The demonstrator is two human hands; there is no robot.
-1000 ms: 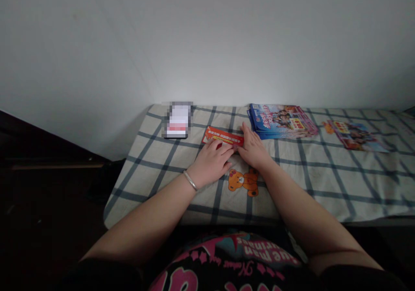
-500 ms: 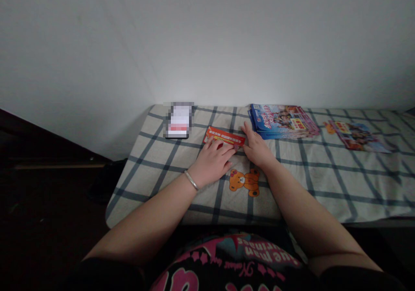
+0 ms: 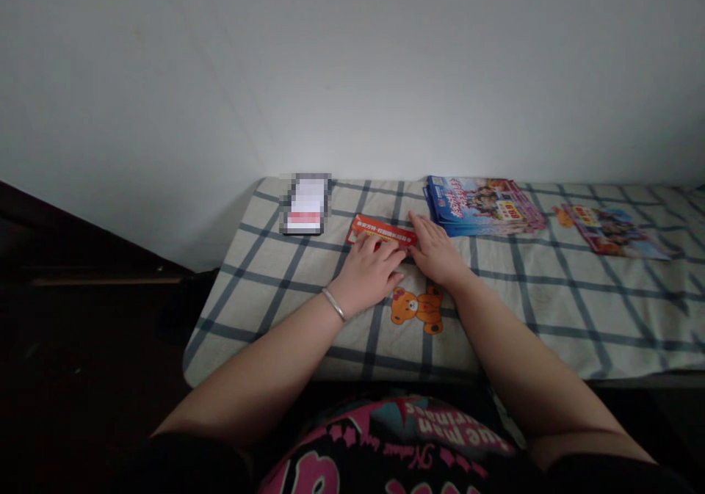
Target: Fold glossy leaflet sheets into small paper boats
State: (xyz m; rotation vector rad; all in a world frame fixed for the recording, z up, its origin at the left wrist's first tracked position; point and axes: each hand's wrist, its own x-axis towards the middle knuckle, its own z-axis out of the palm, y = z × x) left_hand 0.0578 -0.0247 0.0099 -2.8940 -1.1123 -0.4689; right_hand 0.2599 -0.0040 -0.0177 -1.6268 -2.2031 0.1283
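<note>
Mid-frame, the left hand has edged rightward over the red leaflet, seemingly pressing it, its grip wide like the right hand's.

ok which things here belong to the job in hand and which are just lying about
Job in hand:
red printed paper, partly under left hand, right hand at its edge
flyer stack and single flyer, probably

Likely just lying about:
phone
checked cloth
</note>
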